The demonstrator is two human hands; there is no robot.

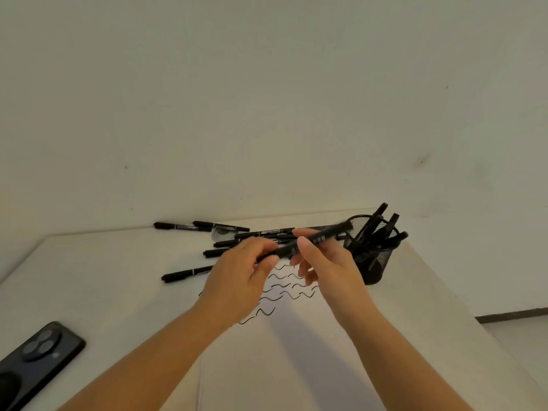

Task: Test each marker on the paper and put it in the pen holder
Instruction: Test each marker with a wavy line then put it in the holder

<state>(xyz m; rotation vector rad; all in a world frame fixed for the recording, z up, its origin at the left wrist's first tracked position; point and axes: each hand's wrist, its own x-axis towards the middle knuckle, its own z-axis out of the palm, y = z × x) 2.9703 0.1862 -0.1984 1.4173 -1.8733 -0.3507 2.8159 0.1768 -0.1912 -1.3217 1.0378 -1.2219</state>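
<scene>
Fingers of the left hand (237,271) pinch the near end of a black marker (308,241), and the right hand (329,262) grips its middle between thumb and curled fingers. Both hold it tilted above the paper (281,336), its far end blurred and lying toward the black mesh pen holder (373,262), where several markers stand leaning. Black wavy lines (284,289) cross the paper, partly hidden by the hands. Loose markers (189,272) lie on the bench (103,277) behind. A phone (38,360) is cut off at the left edge.
</scene>
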